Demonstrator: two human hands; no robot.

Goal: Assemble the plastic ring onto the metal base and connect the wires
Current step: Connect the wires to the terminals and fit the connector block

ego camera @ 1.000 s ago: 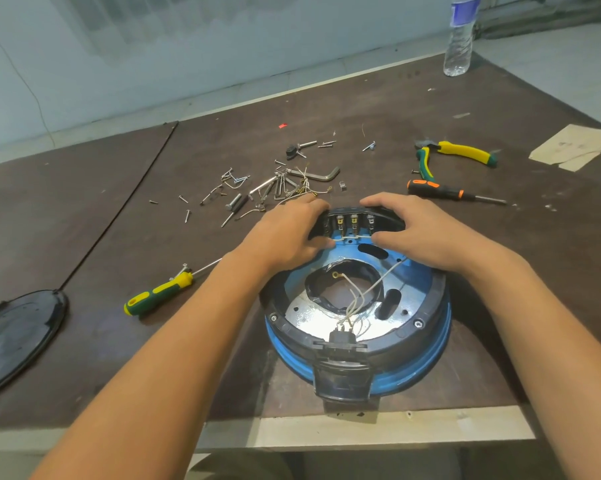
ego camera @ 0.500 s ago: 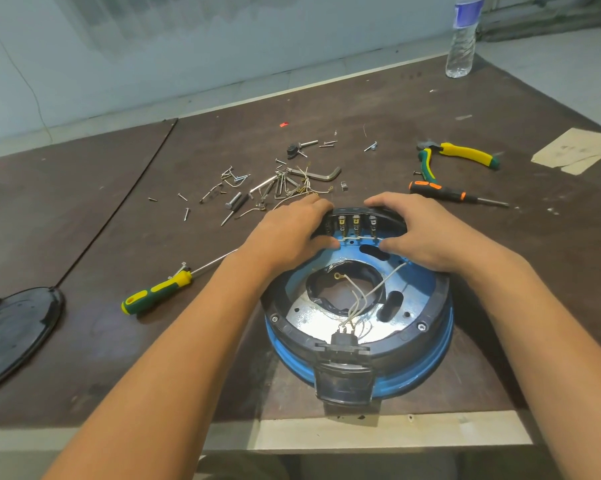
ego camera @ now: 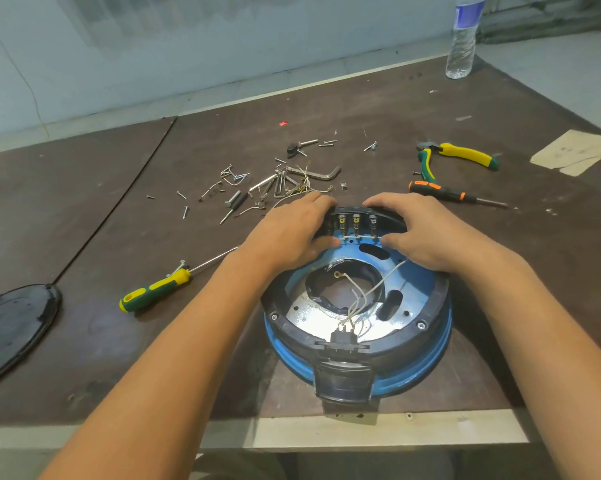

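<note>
Two hands hold the far rim of the plastic ring (ego camera: 437, 299): the left hand (ego camera: 292, 233) and right hand (ego camera: 427, 233) curl their fingers over it, thumbs pressed against a taut white wire (ego camera: 359, 238) (just below the terminals (ego camera: 356, 221)). The ring sits on the blue metal base (ego camera: 430, 355) near the table (ego camera: 84, 220)'s front edge, with loose wires (ego camera: 361, 296) inside.

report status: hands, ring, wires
Both grip ring at far edge: left hand, right hand. Ring sits on base. Wires loose over centre hole, one eyelet end free. Nothing blocking.
</note>
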